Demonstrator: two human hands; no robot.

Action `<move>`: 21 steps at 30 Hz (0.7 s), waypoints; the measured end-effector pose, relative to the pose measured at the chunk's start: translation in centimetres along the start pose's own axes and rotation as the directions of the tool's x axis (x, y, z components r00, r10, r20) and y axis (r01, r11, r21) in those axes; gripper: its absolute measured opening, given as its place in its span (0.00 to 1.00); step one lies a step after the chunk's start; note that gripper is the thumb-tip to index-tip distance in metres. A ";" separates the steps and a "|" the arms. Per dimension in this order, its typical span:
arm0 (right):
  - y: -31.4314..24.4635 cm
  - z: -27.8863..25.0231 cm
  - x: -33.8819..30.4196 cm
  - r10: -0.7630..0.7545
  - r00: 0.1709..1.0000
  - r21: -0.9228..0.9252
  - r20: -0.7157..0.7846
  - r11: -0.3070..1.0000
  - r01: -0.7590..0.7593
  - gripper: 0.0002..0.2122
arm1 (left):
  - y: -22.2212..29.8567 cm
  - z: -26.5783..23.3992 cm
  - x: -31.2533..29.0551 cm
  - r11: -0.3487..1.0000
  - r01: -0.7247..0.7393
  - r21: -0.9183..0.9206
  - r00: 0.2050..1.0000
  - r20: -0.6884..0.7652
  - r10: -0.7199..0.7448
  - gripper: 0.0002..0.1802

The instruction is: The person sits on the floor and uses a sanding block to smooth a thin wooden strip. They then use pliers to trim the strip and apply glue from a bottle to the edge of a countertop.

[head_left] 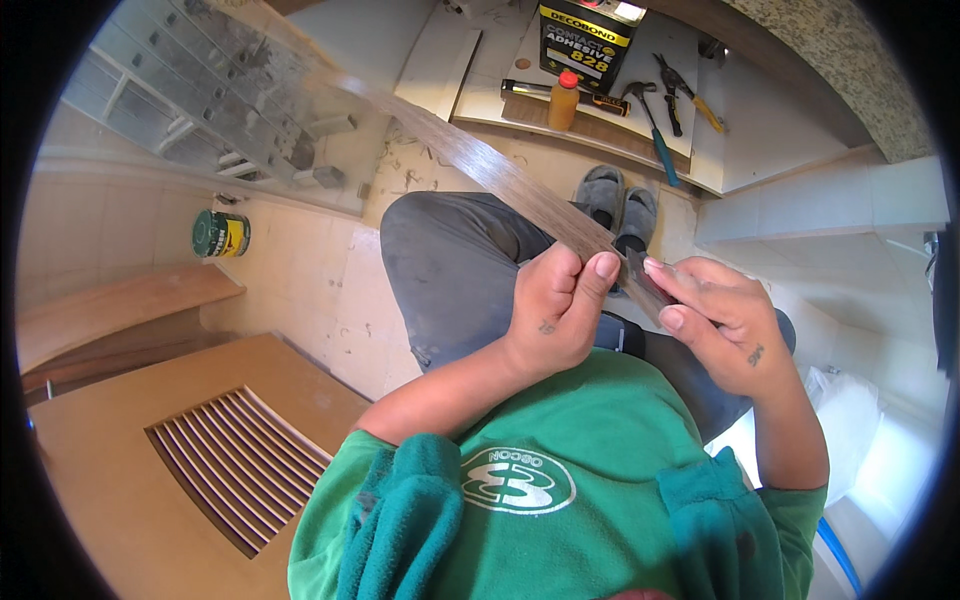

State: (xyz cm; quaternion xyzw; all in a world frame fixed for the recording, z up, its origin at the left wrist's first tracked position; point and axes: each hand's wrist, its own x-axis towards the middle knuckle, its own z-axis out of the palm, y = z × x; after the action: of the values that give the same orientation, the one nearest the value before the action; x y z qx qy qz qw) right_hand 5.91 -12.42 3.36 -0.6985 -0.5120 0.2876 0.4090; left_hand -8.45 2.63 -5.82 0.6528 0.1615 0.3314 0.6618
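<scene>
A long, thin wood-grain edging strip runs from the upper left down to my hands. My left hand is closed round it near its lower end, the thumb lying on top. Just right of that, my right hand pinches a darker brown flat section between thumb and fingers. This section lines up with the strip and looks like its end, though I cannot tell whether it is a separate piece. My knees are bent beneath the hands. The strip's far end blurs away at the top left.
On a board ahead stand an adhesive tin and a red-capped bottle, beside a dark tube, a hammer and pliers. A green tin sits left. A slatted brown panel lies nearer. Stone countertop overhangs upper right.
</scene>
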 end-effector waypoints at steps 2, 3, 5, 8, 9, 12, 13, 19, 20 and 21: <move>-0.2 -0.5 -0.4 0.009 1.000 -0.004 0.003 1.000 -0.009 0.19 | 0.3 -0.2 0.2 1.000 0.013 -0.010 1.000 -0.017 -0.013 0.15; -0.3 -0.6 -0.6 0.013 1.000 -0.006 0.004 1.000 -0.013 0.19 | 0.4 -0.6 0.5 0.998 0.043 -0.037 0.998 -0.039 -0.044 0.15; -0.2 -0.4 -1.0 0.000 1.000 -0.003 -0.011 1.000 0.000 0.19 | 0.3 -0.6 0.7 0.997 0.066 -0.042 0.997 -0.048 -0.068 0.15; -0.3 -0.3 -0.5 0.007 1.000 -0.016 -0.020 1.000 -0.007 0.18 | 0.2 -0.4 0.5 0.999 0.029 0.028 1.000 -0.010 -0.028 0.17; -0.4 -0.4 -0.3 0.014 1.000 -0.023 -0.021 1.000 -0.014 0.18 | 0.0 -0.2 0.3 0.999 0.006 0.045 1.000 -0.002 -0.006 0.17; -0.5 -0.7 -0.9 0.012 1.000 -0.022 -0.022 1.000 -0.012 0.18 | -0.7 -0.8 0.2 1.000 0.019 -0.004 1.000 -0.020 -0.019 0.14; -0.4 -0.7 -1.0 0.009 1.000 -0.016 -0.026 1.000 -0.010 0.18 | -0.9 -0.8 0.3 0.998 0.039 -0.042 0.999 -0.031 -0.040 0.13; 0.0 -0.4 -0.1 0.037 0.999 -0.002 -0.020 0.999 -0.037 0.18 | 0.3 0.2 0.2 1.000 0.016 0.022 1.000 0.024 -0.016 0.16; 0.8 -0.4 -0.3 0.031 0.999 0.019 -0.026 0.999 -0.031 0.19 | 0.4 0.1 0.2 0.999 0.030 0.018 0.999 0.024 -0.030 0.16; 1.2 -0.4 -0.3 0.026 0.999 0.039 -0.031 0.999 -0.025 0.20 | 0.3 0.0 0.3 0.999 0.044 0.013 0.999 0.023 -0.045 0.16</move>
State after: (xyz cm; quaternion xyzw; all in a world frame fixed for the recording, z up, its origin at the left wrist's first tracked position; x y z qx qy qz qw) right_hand 6.67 -12.98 2.53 -0.7013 -0.4909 0.2918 0.4267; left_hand -8.31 2.76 -5.46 0.6569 0.1703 0.3079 0.6668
